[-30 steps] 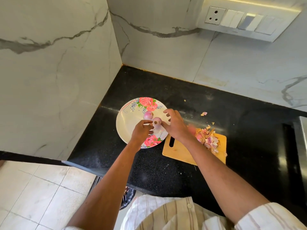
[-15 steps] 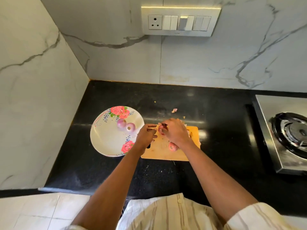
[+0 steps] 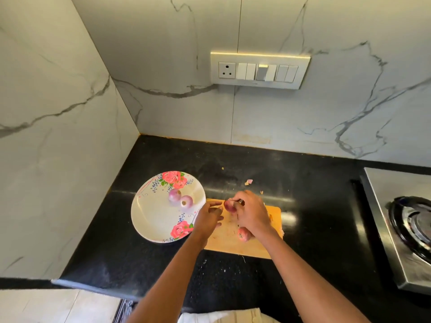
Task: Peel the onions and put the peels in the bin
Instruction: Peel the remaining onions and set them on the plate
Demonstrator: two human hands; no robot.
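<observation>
Right now the right hand point(image 3: 250, 212) grips a red onion point(image 3: 229, 205) over the far left part of the wooden cutting board point(image 3: 233, 243), fingers curled round it; a small dark tip shows at the top of that hand, maybe a knife, too small to tell. Left hand point(image 3: 208, 216) sits just beside the onion at the board's left edge, fingers loosely bent toward it; whether it pinches skin or only touches, cannot tell. Probably held over the board so peels drop there, not on the black counter point(image 3: 163, 271). Held onion is roundish and mostly hidden, so long axis and which end points where can't be read. A second unpeeled onion point(image 3: 242, 234) lies on the board under the right wrist, waiting its turn. Two peeled onions point(image 3: 180, 199) rest touching on the floral plate point(image 3: 151, 217), left of the board, kept apart from the waste; the nearer one shows its cut end facing up toward the camera. A few peel scraps point(image 3: 248, 182) lie on the counter behind the board. Bin not clearly in view. Judged: peeling roughly halfway, binning not yet done.
</observation>
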